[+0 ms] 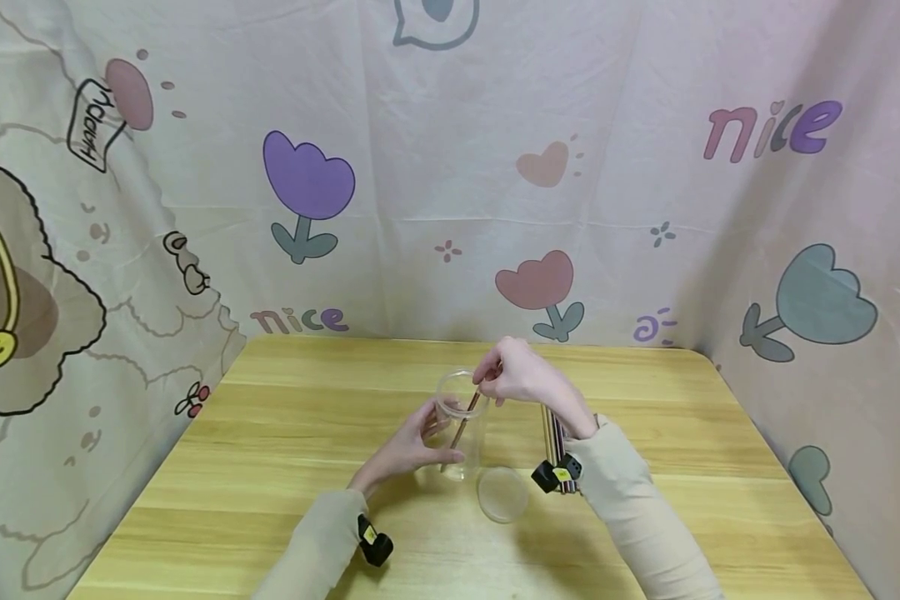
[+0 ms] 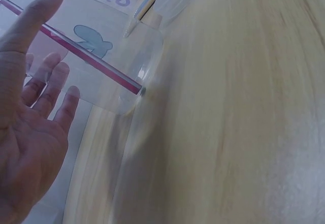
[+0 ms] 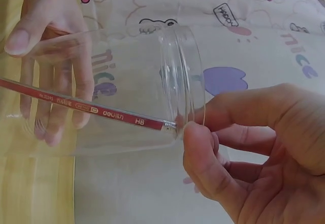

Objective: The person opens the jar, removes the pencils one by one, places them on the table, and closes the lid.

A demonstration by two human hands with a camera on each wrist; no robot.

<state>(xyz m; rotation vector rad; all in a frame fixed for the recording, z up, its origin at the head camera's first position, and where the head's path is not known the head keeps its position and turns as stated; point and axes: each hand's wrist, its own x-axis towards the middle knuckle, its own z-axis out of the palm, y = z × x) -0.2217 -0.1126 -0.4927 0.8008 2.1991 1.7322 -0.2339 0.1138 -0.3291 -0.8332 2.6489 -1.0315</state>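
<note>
A tall clear plastic jar [image 1: 468, 450] stands upright on the table, its round mouth uncovered. My left hand [image 1: 420, 442] holds it from the left, thumb on the near side and fingers round the far side, as the left wrist view also shows. Inside slants a red-and-silver HB pencil [image 3: 109, 113]. Its lower end is near the jar's bottom in the left wrist view. At the jar's rim, my right hand [image 1: 517, 375] pinches the pencil's top end between thumb and forefinger; the fingertips hide that end.
A round clear lid [image 1: 502, 494] lies on the wooden table [image 1: 270, 500] just right of the jar's base. Further right, partly under the right forearm, lies a row of several pencils [image 1: 550, 433]. A printed cloth [image 1: 435, 167] hangs behind the table.
</note>
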